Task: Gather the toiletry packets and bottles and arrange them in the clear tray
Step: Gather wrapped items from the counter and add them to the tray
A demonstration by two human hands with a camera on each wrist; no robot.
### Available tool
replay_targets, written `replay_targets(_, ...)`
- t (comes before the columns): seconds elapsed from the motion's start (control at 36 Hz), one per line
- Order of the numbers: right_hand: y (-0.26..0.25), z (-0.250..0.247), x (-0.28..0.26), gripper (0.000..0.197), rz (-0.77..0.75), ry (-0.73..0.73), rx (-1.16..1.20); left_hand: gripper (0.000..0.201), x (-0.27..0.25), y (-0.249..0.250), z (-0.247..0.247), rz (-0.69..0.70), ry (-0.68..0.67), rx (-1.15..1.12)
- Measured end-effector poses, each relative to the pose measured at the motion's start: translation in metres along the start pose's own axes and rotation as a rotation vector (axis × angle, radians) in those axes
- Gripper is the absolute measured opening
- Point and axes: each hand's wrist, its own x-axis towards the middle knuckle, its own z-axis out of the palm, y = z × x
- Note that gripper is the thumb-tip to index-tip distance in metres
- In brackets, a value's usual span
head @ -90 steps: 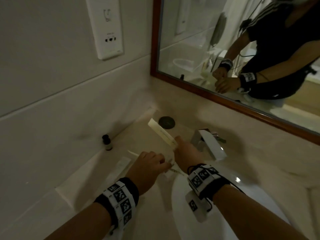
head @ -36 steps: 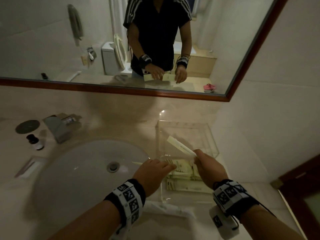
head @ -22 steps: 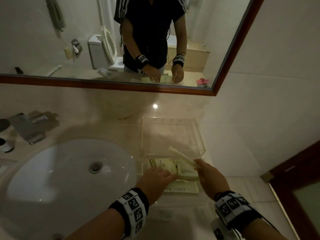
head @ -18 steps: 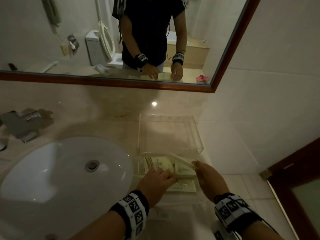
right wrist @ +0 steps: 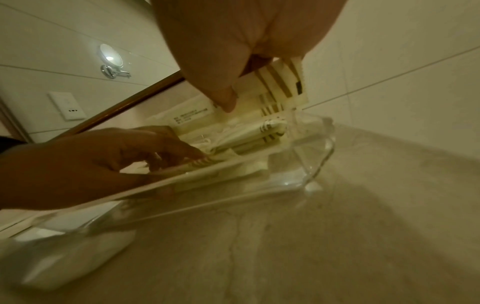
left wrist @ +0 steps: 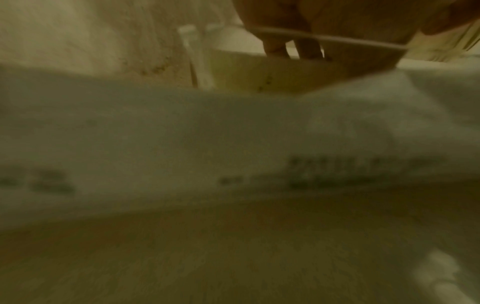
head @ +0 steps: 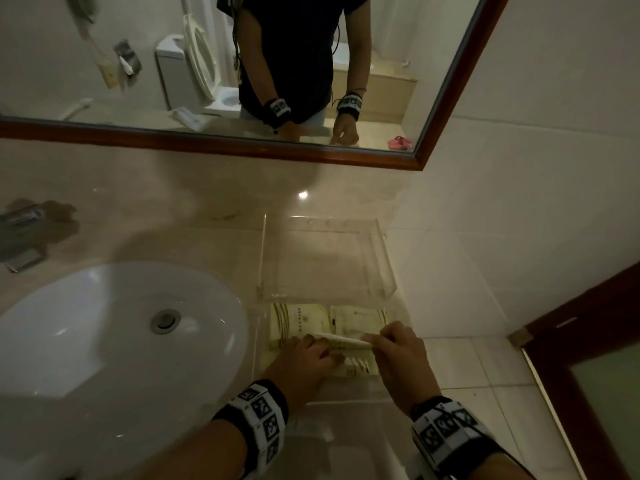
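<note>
Head view shows both hands low over the near compartment of the clear tray [head: 384, 261], beside the sink [head: 114, 327]. The right hand [head: 401, 362] pinches one end of a long cream packet [head: 343, 341] between thumb and fingers; the left hand [head: 304, 362] has its fingers curled at the other end, tips down among the packets already lying [head: 301, 323] in that compartment. The long packet rests across them, seemingly almost laid down.

Trouble, I'd say, lies in the stack: the flat packets overlap loosely, and a nudge from the left fingers could skew them or ride one up over the low wall. Released unevenly, the long packet may end up crooked.

Behind, the far compartment looks bare. A white wrapped item [right wrist: 75, 257] lies on the counter just outside the tray's near wall, close under the wrists, where a forearm could sweep it. The faucet [head: 24, 237] stands well away at left.
</note>
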Motion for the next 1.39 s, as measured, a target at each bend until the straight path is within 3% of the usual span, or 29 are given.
replay_targets(0.17, -0.001, 0.007, 0.000, 0.044, -0.060, -0.002, -0.046, 0.022, -0.019, -0.015, -0.004, 0.020, 0.036, -0.043)
replay_targets(0.28, 0.000, 0.011, 0.001, 0.047, -0.097, 0.020, -0.034, 0.032, -0.021, -0.021, -0.007, -0.078, -0.040, -0.071)
replay_targets(0.33, 0.000, 0.011, 0.000, 0.048, -0.102, 0.044, -0.037, 0.023, -0.021, -0.019, -0.016, -0.124, -0.034, -0.093)
replay_targets(0.42, 0.003, 0.011, -0.003, 0.048, -0.091, 0.079, -0.035, 0.028, -0.019, -0.017, -0.020, -0.177, -0.150, -0.100)
replay_targets(0.56, 0.009, 0.012, -0.009, 0.051, -0.110, 0.088, -0.020, 0.040, -0.021, -0.022, -0.015, -0.258, -0.099, -0.161)
replay_targets(0.67, 0.008, 0.016, -0.008, 0.052, -0.109, 0.029, -0.074, 0.022, -0.023, -0.024, -0.017, -0.310, -0.085, -0.194)
replay_targets(0.81, 0.003, 0.022, -0.007, 0.052, -0.065, -0.083, -0.086, 0.018, -0.023, -0.022, -0.020, -0.221, -0.013, -0.218)
replay_targets(1.06, -0.008, 0.017, -0.004, 0.035, 0.073, -0.325, 0.132, 0.030, -0.029, -0.034, -0.024, -0.197, -0.080, -0.189)
replay_targets(1.17, -0.020, 0.017, 0.003, 0.035, 0.139, -0.355, 0.098, 0.022, -0.039, -0.037, -0.031, -0.176, -0.020, -0.168)
replay_targets(1.25, -0.025, 0.017, 0.007, 0.036, 0.196, -0.347, 0.075, 0.022, -0.051, -0.041, -0.038, -0.157, 0.111, -0.222)
replay_targets(1.39, -0.047, 0.010, 0.014, 0.031, 0.176, -0.261, 0.069, 0.025, -0.079, -0.056, -0.047, -0.238, 0.090, -0.188)
